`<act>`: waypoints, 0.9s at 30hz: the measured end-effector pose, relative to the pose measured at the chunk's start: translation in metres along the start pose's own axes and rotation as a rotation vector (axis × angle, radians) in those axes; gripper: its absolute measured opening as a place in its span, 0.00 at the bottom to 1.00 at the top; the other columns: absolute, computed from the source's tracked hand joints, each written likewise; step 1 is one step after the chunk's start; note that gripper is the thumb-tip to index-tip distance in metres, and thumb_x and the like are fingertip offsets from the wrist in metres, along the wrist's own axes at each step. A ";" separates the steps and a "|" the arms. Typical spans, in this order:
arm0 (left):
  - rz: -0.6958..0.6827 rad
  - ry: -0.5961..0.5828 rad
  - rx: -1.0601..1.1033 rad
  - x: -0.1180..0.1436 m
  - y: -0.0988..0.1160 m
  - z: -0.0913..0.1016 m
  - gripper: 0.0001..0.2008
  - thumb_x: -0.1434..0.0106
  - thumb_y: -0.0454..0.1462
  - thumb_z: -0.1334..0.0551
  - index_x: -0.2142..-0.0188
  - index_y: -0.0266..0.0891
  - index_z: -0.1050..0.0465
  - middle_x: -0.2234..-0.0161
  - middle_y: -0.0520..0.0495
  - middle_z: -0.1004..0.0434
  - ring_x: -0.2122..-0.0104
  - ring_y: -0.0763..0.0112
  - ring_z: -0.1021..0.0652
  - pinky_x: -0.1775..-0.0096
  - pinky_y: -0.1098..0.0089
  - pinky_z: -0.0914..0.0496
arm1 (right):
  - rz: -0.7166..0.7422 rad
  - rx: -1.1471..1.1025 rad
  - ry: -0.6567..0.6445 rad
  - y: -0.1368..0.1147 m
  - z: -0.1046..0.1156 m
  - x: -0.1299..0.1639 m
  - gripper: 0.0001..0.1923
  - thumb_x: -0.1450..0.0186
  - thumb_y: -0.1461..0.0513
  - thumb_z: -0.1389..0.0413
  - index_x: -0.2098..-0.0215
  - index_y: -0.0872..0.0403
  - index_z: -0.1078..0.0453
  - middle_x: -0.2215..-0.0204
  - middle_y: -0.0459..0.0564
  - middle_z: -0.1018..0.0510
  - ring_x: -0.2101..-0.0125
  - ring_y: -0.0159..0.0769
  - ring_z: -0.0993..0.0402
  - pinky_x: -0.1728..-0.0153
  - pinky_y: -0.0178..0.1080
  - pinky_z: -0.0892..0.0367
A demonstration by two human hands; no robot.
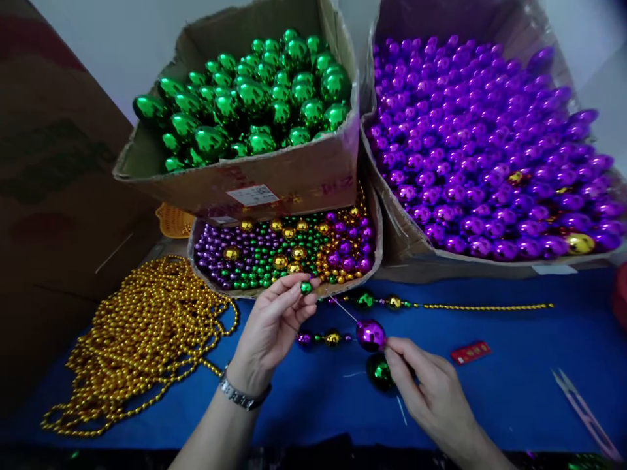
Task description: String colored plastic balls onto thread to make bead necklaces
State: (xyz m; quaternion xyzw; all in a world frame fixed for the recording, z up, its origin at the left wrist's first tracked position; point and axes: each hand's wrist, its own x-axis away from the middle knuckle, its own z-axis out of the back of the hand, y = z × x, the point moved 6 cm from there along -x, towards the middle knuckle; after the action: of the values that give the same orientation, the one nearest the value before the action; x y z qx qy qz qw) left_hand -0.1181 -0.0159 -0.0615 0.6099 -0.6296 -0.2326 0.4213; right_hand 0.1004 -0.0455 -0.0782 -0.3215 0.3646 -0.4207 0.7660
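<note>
My left hand (274, 320), wearing a metal watch, pinches a small green bead (306, 287) between thumb and fingertips. A bit of purple shows just behind it. My right hand (431, 385) has thumb and fingers closed at the end of a large shiny purple bead (371, 335). A thin pale string (345, 310) runs from the purple bead up towards my left hand. Just under the purple bead is a large green bead (379, 372), partly covered by my right fingers. Behind lies a strand (365, 299) of mixed beads, and another short beaded run (332, 337) lies nearer.
A carton (274, 179) of large green beads stands over a tray (208, 277) of mixed beads. At right is a box (392, 215) of purple beads. Gold bead chains (151, 333) are heaped left. A red packet (470, 352) and thread snips (585, 411) lie on blue cloth (519, 405).
</note>
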 end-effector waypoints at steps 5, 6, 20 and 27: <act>0.081 -0.002 0.051 -0.001 -0.016 -0.001 0.08 0.39 0.31 0.40 0.59 0.35 0.27 0.64 0.45 0.23 0.71 0.75 0.23 0.68 0.75 0.25 | 0.001 -0.007 -0.006 0.003 -0.004 0.003 0.08 0.33 0.67 0.51 0.58 0.50 0.34 0.71 0.43 0.26 0.74 0.27 0.30 0.70 0.31 0.38; 0.087 -0.002 0.062 -0.001 -0.018 -0.001 0.08 0.39 0.32 0.40 0.59 0.35 0.27 0.64 0.45 0.23 0.70 0.74 0.22 0.68 0.74 0.25 | -0.001 -0.006 -0.009 0.003 -0.005 0.003 0.07 0.33 0.67 0.51 0.59 0.51 0.34 0.71 0.43 0.27 0.74 0.27 0.31 0.70 0.31 0.38; -0.043 0.034 0.015 0.006 -0.007 0.008 0.06 0.42 0.32 0.37 0.63 0.36 0.28 0.65 0.46 0.23 0.68 0.74 0.22 0.65 0.74 0.25 | 0.001 0.148 0.063 -0.007 0.010 0.000 0.05 0.33 0.66 0.50 0.62 0.54 0.32 0.75 0.43 0.27 0.77 0.26 0.31 0.73 0.30 0.39; -0.489 0.152 -0.357 0.012 0.049 0.030 0.09 0.45 0.33 0.35 0.62 0.36 0.26 0.65 0.46 0.23 0.68 0.73 0.23 0.63 0.73 0.27 | 0.013 0.182 0.080 -0.023 0.013 0.006 0.06 0.33 0.65 0.51 0.64 0.53 0.32 0.78 0.42 0.29 0.81 0.26 0.35 0.77 0.30 0.41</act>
State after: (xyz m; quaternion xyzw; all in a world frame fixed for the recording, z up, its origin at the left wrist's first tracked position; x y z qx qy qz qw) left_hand -0.1693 -0.0264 -0.0351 0.6752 -0.3802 -0.3876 0.4993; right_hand 0.1044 -0.0578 -0.0547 -0.2310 0.3571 -0.4597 0.7796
